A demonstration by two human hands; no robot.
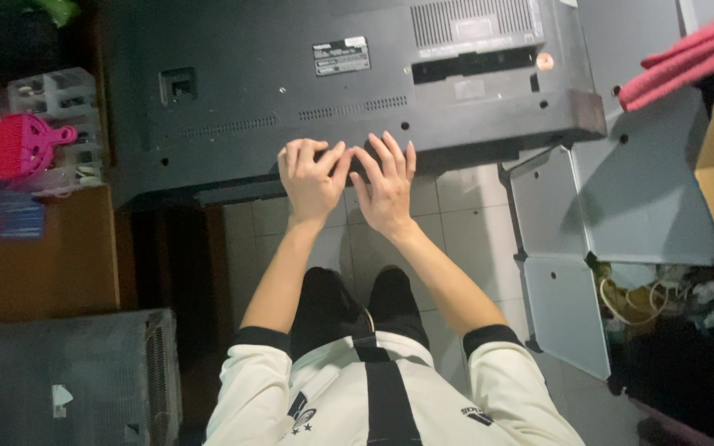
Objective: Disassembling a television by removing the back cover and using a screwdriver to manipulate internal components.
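From the head view I look straight down on 2 hands pressed side by side against the back panel of a dark flat television (291,91) lying face down. The left hand (314,182) has its fingers half curled at the panel's lower edge, gripping nothing I can make out; the right hand (386,190) lies flat, fingers spread, apparently steadying it. Grey cabinet panels (613,206) stand to the right, a pink brush (22,144) far left.

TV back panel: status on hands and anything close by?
Left hand and right hand flat on TV lower edge, holding nothing. Grey panels at right, apart.
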